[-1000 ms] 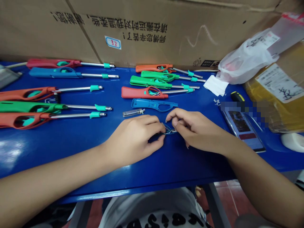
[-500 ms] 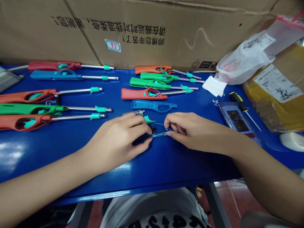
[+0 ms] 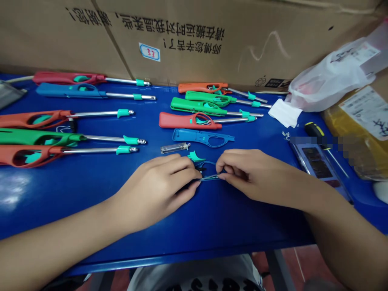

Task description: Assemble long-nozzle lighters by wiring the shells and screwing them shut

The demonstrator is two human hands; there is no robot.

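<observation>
A large cardboard box is standing along the back of the blue tabletop, and assembled lighters in red, green, orange and blue are lying in front of it on both sides. Near the front, a blue casing piece is lying between the hands, mostly hidden by fingers, its long axis apparently running left to right. Thin strands are stretching along that same line from one grip to the other. The left hand is pinching at their left end, thumb and forefinger nearly together; whether it is also pressing on the casing, I cannot tell. The right hand is closing thumb and forefinger on their right end, its other fingers curling inward. Each hand is touching its own end, so neither is nearer to the work. A teal trigger is lying just beyond the left fingertips, closer to the left hand than the right. Behind it, a clear reservoir and a blue casing half are resting lengthwise, apart from both hands.
</observation>
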